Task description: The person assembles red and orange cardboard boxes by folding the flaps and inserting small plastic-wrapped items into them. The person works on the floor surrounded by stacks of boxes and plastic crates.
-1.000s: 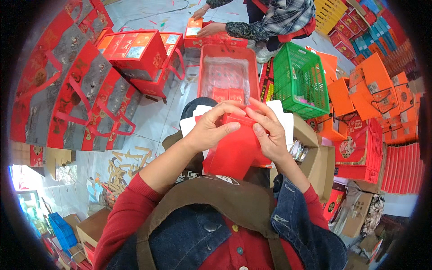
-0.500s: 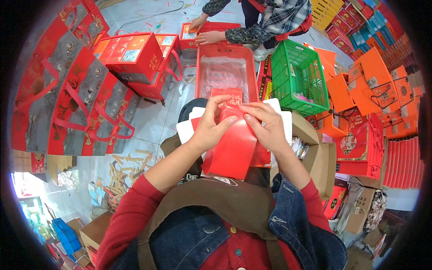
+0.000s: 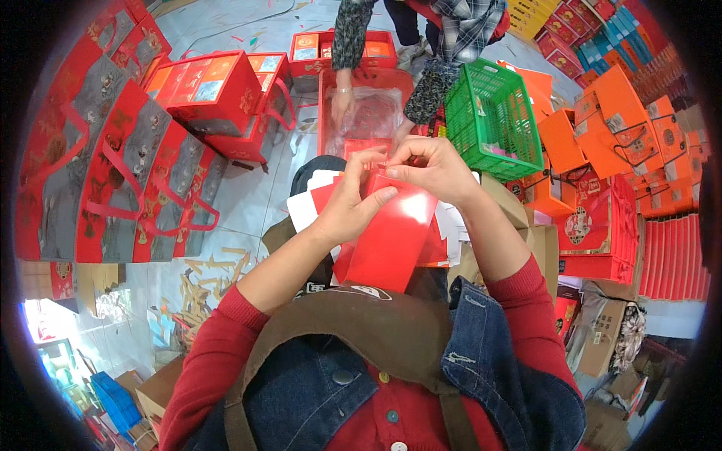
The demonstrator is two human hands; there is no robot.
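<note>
A long, glossy red paper packet point(image 3: 391, 240) lies slanted over my lap, its far end between my hands. My left hand point(image 3: 352, 201) grips its left side near the top, thumb on the face and fingers curled behind. At the same far end my right hand point(image 3: 430, 171) pinches the top edge with thumb and forefinger. What exactly the pinch holds is too small to make out. Beneath the packet lie white sheets point(image 3: 302, 211) and more red pieces on my lap.
Ahead stands a red crate point(image 3: 325, 113) lined with clear plastic; a co-worker's hands point(image 3: 343, 107) reach into it. A green basket point(image 3: 492, 113) is to its right. Red gift boxes point(image 3: 218, 94) and gift bags point(image 3: 98, 173) stand left, orange boxes point(image 3: 620, 120) right. Cardboard scraps point(image 3: 214, 282) litter the floor.
My right hand has moved slightly left and up, its fingers now pinched at the packet's top edge. The co-worker's hands have gone from the far red box into the crate.
</note>
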